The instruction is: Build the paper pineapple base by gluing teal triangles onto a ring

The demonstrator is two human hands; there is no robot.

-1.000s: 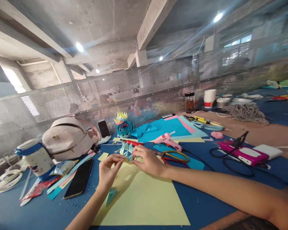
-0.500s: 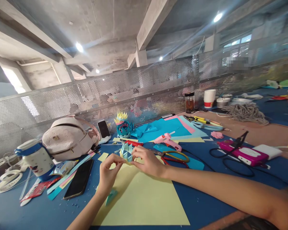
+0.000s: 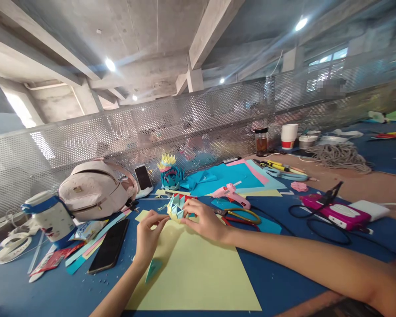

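Note:
Between my two hands is a small folded-paper crown (image 3: 176, 206), pale blue points above and yellow along its lower part. My left hand (image 3: 149, 233) pinches its lower left edge between thumb and fingertips. On the other side, my right hand (image 3: 206, 222) has its fingers curled against the crown's right side, hiding part of it. Both hands are over the far end of a yellow paper sheet (image 3: 201, 273). A small folded teal paper piece (image 3: 153, 269) lies on that sheet beside my left forearm.
Scissors (image 3: 242, 215) and a pink glue gun (image 3: 230, 194) lie right of my hands. Behind stands a finished-looking blue and yellow paper crown stack (image 3: 170, 176). Left are a black phone (image 3: 108, 246), a backpack (image 3: 92, 189) and a tumbler (image 3: 51, 220). A perforated metal screen (image 3: 211, 119) runs behind.
The paper crown has turned and risen slightly between my hands, so more of its yellow lower part shows. My fingers have shifted a little; both hands stay on it.

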